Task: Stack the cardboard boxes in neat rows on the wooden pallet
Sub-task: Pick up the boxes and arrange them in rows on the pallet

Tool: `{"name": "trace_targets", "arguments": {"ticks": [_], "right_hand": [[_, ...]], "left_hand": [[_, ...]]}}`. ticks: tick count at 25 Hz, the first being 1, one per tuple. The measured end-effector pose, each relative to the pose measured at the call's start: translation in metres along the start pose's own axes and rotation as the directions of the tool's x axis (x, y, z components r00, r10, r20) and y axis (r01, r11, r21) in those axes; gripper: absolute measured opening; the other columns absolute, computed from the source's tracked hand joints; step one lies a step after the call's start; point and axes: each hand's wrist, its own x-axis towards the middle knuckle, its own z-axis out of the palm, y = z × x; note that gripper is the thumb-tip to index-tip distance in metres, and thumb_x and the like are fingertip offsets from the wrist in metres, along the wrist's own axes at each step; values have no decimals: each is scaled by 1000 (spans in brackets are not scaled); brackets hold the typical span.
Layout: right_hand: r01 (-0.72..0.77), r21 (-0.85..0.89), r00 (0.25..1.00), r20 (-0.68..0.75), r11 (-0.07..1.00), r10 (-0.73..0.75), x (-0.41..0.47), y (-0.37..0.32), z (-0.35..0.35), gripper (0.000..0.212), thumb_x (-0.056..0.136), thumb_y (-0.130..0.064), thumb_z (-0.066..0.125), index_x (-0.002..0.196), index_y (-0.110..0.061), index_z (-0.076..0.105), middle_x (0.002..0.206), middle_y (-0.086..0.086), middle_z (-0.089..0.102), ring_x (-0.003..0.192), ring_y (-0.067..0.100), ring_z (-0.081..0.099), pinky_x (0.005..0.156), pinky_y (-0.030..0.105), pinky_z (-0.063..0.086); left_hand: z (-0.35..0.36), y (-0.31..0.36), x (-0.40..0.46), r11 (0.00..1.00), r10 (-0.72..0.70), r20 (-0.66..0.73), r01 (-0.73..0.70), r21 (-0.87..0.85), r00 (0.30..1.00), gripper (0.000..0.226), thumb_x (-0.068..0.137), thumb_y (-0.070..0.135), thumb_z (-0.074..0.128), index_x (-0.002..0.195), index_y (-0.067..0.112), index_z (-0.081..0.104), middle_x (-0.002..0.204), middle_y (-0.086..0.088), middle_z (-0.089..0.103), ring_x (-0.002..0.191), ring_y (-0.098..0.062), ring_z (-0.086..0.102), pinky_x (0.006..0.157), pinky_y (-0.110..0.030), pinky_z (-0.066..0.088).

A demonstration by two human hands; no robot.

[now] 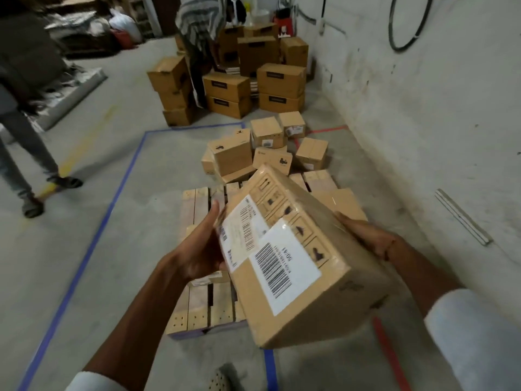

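- Above the pallet (197,204), I hold a box (296,258) tilted, labels up, clear of the slats.
- My left hand (201,249) presses its left side, fingers mostly straight, thumb up.
- My right hand (369,235) grips its right side, fingers curled round the edge.
- Small boxes (234,153) lie jumbled at the pallet's far edge.
- A larger stack (253,80) stands near the wall (423,108).
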Motion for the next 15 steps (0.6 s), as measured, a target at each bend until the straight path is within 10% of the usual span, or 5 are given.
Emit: {"name": "trace_targets", "arguments": {"ticks": [9, 15], "right_hand": [[162, -400, 987, 74, 902, -144, 72, -219, 92, 71, 76, -76, 67, 121, -21, 71, 116, 8, 76, 106, 29, 73, 103, 51, 53], [306, -1, 917, -269, 952, -295, 73, -271, 117, 69, 64, -85, 68, 92, -21, 67, 76, -3, 68, 69, 13, 64, 73, 34, 52]], "left_hand": [[-115, -9, -6, 927, 235, -413, -331, -178, 880, 76, 92, 74, 24, 126, 19, 63, 96, -13, 77, 83, -30, 76, 66, -39, 62], [-200, 54, 14, 861, 309, -539, -472, -191, 783, 70, 96, 72, 20, 118, 27, 69, 102, -10, 76, 90, -28, 75, 73, -39, 62]]}}
